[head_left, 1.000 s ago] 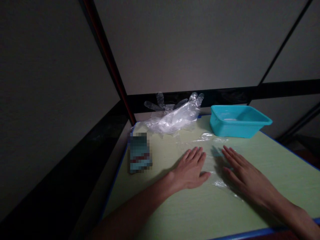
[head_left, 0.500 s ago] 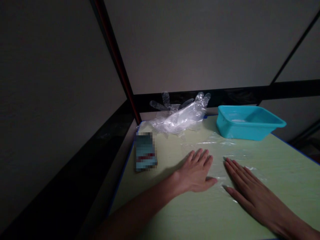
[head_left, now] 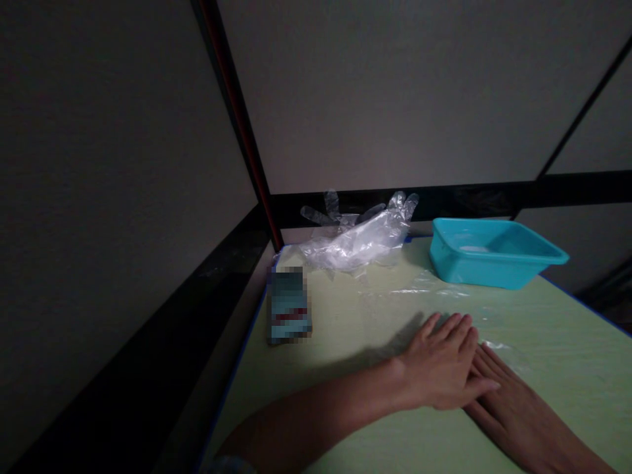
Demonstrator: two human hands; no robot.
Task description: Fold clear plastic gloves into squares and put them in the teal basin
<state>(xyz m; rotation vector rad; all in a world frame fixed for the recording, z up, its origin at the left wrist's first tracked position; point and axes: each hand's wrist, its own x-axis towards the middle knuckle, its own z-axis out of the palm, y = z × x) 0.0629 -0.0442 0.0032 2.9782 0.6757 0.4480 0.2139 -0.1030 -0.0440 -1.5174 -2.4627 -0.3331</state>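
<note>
My left hand (head_left: 441, 368) reaches across to the right, palm down with its fingers stretched out. It overlaps the fingers of my right hand (head_left: 518, 405), which lies flat on the table. Neither hand grips anything. Thin clear plastic (head_left: 451, 293) is spread flat on the tabletop beneath and beyond the hands; its outline is hard to make out. Crumpled clear plastic disposable gloves (head_left: 363, 242) lie in a heap at the back edge, some glove fingers sticking up.
A turquoise plastic basin (head_left: 488, 270) stands at the back right of the pale green table (head_left: 345, 309). On the left lies a blurred rectangular object (head_left: 289, 308). Dark-trimmed wall panels (head_left: 395, 99) rise behind the table and to its left.
My left hand has moved right, from beside my right hand to over its fingers. My right hand stays almost in place. The view has tilted slightly upward.
</note>
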